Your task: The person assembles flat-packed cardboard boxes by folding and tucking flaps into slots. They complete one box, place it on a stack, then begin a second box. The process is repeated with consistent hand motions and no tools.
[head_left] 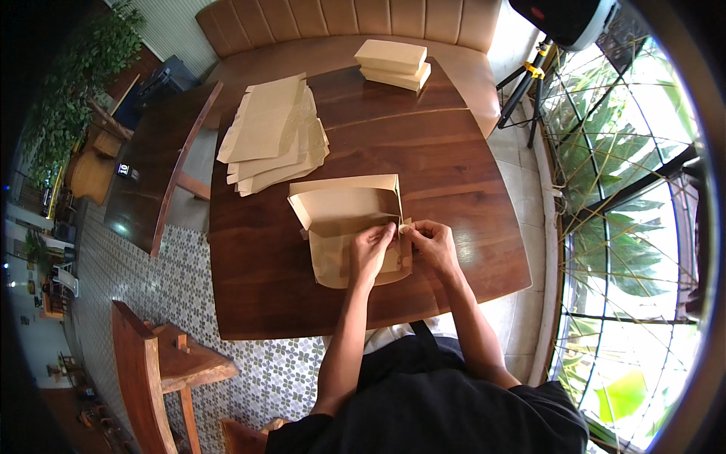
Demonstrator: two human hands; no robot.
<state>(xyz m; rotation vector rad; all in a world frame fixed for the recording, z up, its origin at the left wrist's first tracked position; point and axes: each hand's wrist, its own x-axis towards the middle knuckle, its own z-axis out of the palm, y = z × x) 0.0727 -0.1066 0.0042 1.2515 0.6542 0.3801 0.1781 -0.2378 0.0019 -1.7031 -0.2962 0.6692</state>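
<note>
A partly folded brown cardboard box (344, 198) stands on the wooden table in front of me, its back wall raised and its front part lying low. My left hand (370, 250) reaches inside the box, with thumb and fingers pinched at the right-hand corner. From outside that same corner, my right hand (432, 242) pinches a small cardboard flap. The fingertips of both hands nearly meet at the corner. Which flap lies between the left fingers is partly hidden.
Flat unfolded cardboard blanks (266, 125) lie stacked at the table's far left. Two closed boxes (392, 57) sit piled near the far edge of the wooden table (454, 174). Behind it curves a brown padded bench (348, 21); a black tripod (533, 83) stands at the right.
</note>
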